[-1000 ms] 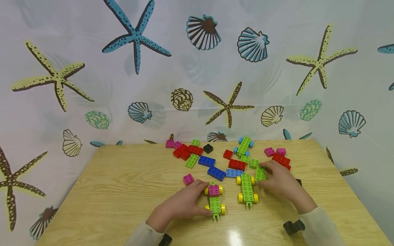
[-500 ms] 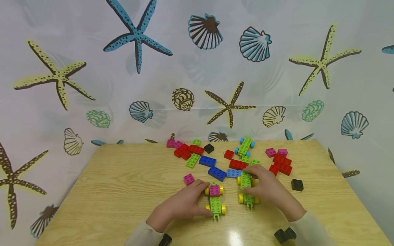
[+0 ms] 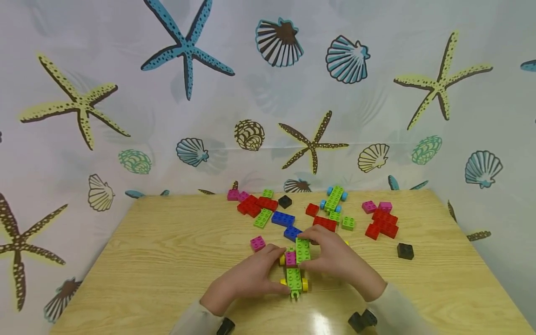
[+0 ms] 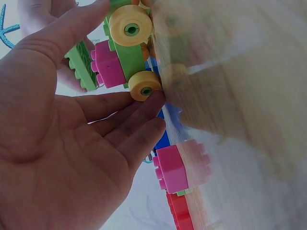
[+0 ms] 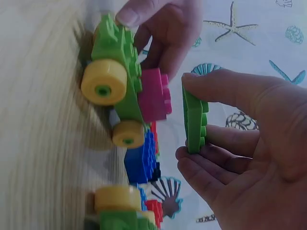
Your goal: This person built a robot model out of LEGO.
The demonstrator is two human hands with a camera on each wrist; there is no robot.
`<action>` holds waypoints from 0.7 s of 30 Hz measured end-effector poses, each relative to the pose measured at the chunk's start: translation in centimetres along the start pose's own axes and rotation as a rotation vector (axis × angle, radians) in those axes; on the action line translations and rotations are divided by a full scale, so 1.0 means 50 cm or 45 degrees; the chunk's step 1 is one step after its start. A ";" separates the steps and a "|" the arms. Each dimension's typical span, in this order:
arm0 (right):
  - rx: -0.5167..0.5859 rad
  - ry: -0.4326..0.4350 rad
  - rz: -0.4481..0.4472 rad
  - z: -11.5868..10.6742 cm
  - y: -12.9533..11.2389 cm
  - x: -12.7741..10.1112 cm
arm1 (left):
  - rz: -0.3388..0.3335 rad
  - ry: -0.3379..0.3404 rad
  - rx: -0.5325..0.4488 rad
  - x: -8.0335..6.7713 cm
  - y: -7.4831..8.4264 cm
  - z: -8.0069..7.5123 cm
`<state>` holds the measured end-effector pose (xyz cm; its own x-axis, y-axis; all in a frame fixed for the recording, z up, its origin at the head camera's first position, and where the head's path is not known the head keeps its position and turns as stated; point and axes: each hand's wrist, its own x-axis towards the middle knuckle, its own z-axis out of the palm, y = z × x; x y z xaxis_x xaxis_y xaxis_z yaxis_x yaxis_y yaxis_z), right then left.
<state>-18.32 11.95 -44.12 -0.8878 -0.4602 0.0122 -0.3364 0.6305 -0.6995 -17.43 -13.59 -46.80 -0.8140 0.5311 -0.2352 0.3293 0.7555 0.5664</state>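
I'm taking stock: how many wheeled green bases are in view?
3: a pink-topped base at the left hand, a blue-wheeled base near the table's far edge, and a third base mostly hidden behind the right hand in the head view.

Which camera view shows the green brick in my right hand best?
The right wrist view: the green brick looks largest, clearly apart from the pink brick. The head view shows its studded top, smaller; left wrist shows it partly hidden.

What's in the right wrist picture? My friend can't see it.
The right hand holds a green brick just apart from a pink brick on a green toy car with yellow wheels. The left hand touches the car.
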 end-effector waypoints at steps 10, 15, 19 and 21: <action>0.000 -0.058 -0.058 0.026 -0.008 0.013 | -0.006 0.001 -0.021 0.002 0.000 0.000; 0.011 -0.073 -0.060 0.035 -0.009 0.016 | 0.013 0.006 -0.013 0.001 0.001 -0.002; 0.026 -0.085 -0.062 0.041 -0.009 0.019 | 0.017 0.003 -0.019 0.000 -0.001 0.000; 0.031 -0.085 -0.064 0.042 -0.008 0.019 | 0.014 0.002 -0.025 -0.001 -0.002 0.001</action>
<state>-18.38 9.92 -45.32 -0.8466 -0.5322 0.0004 -0.3716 0.5905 -0.7164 -17.43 -13.66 -46.87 -0.8112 0.5385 -0.2280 0.3283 0.7420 0.5846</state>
